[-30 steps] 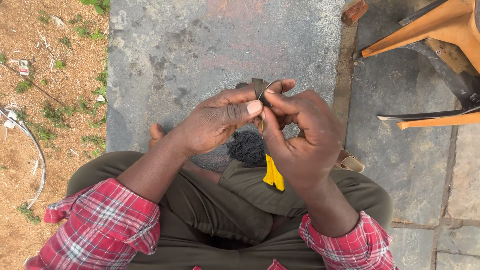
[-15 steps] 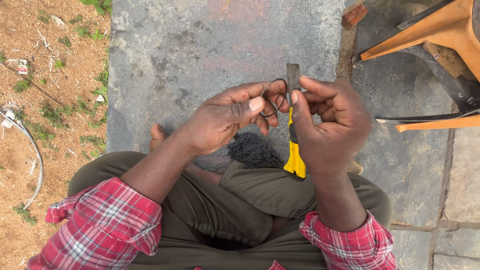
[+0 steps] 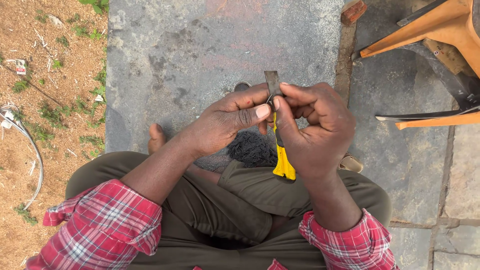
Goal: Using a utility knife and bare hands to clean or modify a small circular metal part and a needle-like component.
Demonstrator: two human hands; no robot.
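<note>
both hands (image 3: 280,125) pinch a yellow-handled knife (image 3: 283,160) with flat dull metal blade.

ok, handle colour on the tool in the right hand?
Yellow. The handle shows below the right hand in the head view; the blade end is dark metal.

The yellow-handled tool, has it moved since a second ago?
Yes. The yellow-handled tool has come up: its handle hung low by the lap, and now its metal tip stands above both hands against the grey stone slab.
</note>
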